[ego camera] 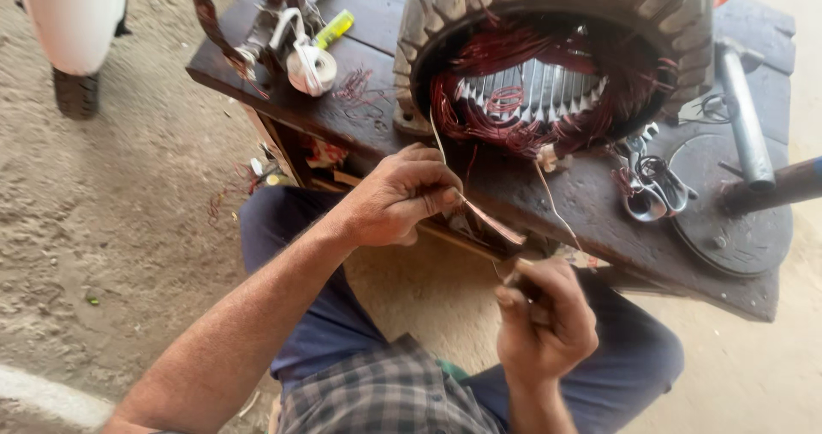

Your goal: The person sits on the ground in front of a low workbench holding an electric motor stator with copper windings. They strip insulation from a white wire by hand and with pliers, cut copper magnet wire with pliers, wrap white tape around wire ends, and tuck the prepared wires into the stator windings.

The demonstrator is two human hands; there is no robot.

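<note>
A dark desk [531, 190] carries a stator [556, 53] wound with red wire. At its front edge, the left hand [398, 196] pinches a thin strip [488, 218]; the right hand [544, 318] grips the strip's lower end.

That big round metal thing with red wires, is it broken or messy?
Messy, yes. Inside the motor shell, the red wire coils bulge in loose tangles. Stray wire scraps lie on the dark bench.
</note>
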